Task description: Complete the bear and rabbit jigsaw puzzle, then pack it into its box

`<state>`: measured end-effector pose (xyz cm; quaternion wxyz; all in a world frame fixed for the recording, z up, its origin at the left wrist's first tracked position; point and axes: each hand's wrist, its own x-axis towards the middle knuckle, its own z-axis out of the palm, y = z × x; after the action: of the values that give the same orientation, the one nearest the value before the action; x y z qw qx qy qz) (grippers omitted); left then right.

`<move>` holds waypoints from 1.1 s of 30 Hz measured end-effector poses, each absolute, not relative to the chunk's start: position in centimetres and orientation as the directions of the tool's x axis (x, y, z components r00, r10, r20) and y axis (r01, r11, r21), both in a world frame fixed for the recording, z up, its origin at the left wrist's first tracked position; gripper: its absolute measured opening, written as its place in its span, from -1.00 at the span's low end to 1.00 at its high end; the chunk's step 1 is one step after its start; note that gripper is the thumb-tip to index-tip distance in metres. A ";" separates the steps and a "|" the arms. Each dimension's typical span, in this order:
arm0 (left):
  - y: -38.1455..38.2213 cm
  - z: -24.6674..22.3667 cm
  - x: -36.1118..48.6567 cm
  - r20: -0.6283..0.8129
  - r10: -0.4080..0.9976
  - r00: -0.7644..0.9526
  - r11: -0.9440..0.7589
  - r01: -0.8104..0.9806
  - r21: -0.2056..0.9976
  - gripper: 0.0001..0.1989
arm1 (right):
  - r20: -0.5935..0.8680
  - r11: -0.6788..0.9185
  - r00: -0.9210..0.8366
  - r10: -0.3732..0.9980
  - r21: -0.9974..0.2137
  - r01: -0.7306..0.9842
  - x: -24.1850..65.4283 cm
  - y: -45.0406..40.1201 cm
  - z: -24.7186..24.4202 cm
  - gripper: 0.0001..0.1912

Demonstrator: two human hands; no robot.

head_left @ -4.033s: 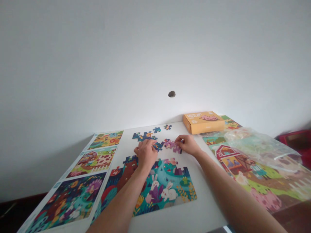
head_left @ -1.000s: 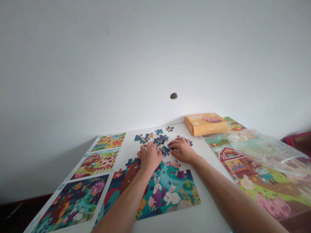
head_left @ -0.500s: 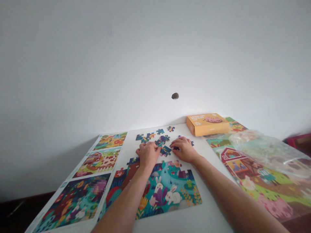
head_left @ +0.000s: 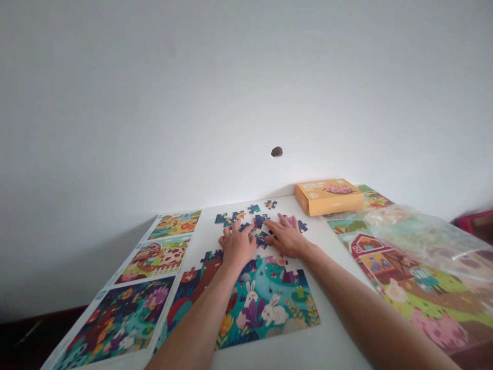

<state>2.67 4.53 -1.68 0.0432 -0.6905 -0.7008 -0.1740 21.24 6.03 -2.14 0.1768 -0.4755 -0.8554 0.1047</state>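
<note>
A partly joined jigsaw puzzle [head_left: 269, 295] with white rabbits, a bear and plants lies on the white table, its upper edge jagged. Above that edge my left hand [head_left: 238, 246] rests with fingers spread over loose pieces, its fingertips at a dark blue piece [head_left: 246, 226]. Across from it, my right hand [head_left: 288, 237] is palm down, fingers stretched out beside a blue puzzle piece [head_left: 262, 239] and a piece behind it [head_left: 261, 221]. Neither hand grips a piece that I can see. Beyond the right fingers lie purple and blue pieces [head_left: 302, 226], partly covered.
More loose pieces [head_left: 254, 208] lie toward the wall. A picture sheet [head_left: 154, 254] with several scenes is at left. An orange puzzle box [head_left: 331, 198] stands at the back right, near a farm picture [head_left: 416, 282] partly under a clear plastic bag [head_left: 427, 231].
The fingers of both hands have spread out. My right hand has let go of a dark piece and shifted slightly left, uncovering purple pieces behind it.
</note>
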 end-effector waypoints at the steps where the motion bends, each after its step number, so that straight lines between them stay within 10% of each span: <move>1: 4.5 -1.7 2.7 0.306 0.951 -0.047 -0.010 0.983 0.185 -0.65 | 0.212 0.513 -0.467 0.858 -0.346 0.786 21.3 6.1 -2.1 -0.44; 33: 5.6 -2.2 2.0 0.388 0.922 0.014 -0.151 0.933 0.326 -0.65 | 0.436 0.433 -0.263 0.861 -0.357 0.828 21.2 5.6 -0.9 -0.71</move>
<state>2.04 5.57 -2.18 0.0110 -0.7121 -0.6513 -0.2621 21.24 5.65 -0.89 0.2933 -0.5317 -0.7940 0.0282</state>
